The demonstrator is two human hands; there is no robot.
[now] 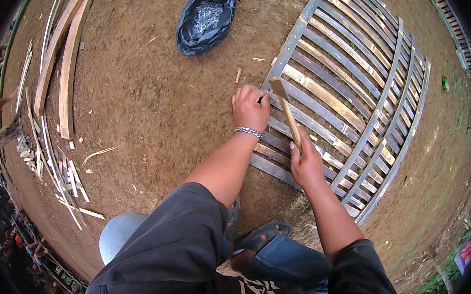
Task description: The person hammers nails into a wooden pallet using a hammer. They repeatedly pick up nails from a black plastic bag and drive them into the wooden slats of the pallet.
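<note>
Wooden-handled hammer (286, 109) in right hand (305, 163), fingers clamped; left hand (249, 106) fingers pinched on slatted panel (350, 90).

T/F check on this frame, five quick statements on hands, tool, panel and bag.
1. The right hand holds a wooden-handled hammer. True.
2. The left hand rests flat on the bare dirt. False: it is at the edge rail of the slatted wooden panel, fingers pinched as if around something small that cannot be made out.
3. The black plastic bag lies on top of the panel. False: it lies on the dirt beside the panel, apart from it.
4. The left wrist wears a metal bracelet. True.
5. Long planks lie on the ground to the person's right. False: they lie to the left.
</note>
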